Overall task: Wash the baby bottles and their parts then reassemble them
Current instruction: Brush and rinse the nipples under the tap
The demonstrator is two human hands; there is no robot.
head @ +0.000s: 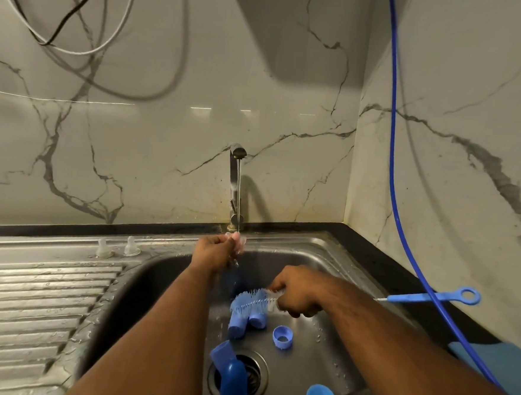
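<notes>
Left hand (215,251) fingertips pinch clear part (240,242); right hand (297,295) grips brush (252,303).

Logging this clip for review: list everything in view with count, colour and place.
Sink: one, steel, centre.
Tap: one, steel, behind sink, running.
Teats: two, clear, on drainboard, left.
Bottle parts: at least five, blue, in sink.
Bottle brush: one, blue-white, over sink.
Hose: one, blue, right wall.
Cables: several, black and white, upper left.
Clear part: one, under tap stream.
Left hand: pinches clear part.
Right hand: grips bottle brush.
</notes>
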